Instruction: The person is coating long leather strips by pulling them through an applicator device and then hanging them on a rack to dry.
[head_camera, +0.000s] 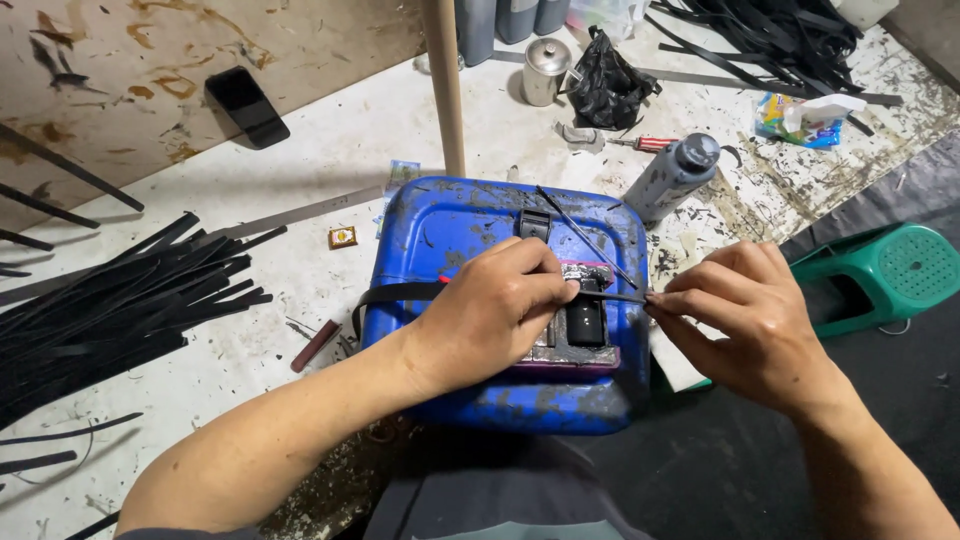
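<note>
A blue plastic canister (450, 215) lies flat in front of me as a work surface. A narrow black strap (395, 292) runs across its top. My left hand (500, 305) presses down on the strap near a dark, glue-stained block (585, 325) and seems to hold a small red-tipped tool. My right hand (745, 305) pinches the strap's right end just past the canister's edge, pulling it taut. A small black buckle piece (534, 224) and a thin black stick (590, 240) rest on the canister beyond my hands.
A pile of black straps (110, 300) lies at left, another heap (790, 35) at far right. A grey bottle (672, 175), metal cup (545, 70), black bag (607, 88), red screwdriver (650, 144), black phone (247, 105), wooden pole (445, 90) and green stool (880, 275) surround the canister.
</note>
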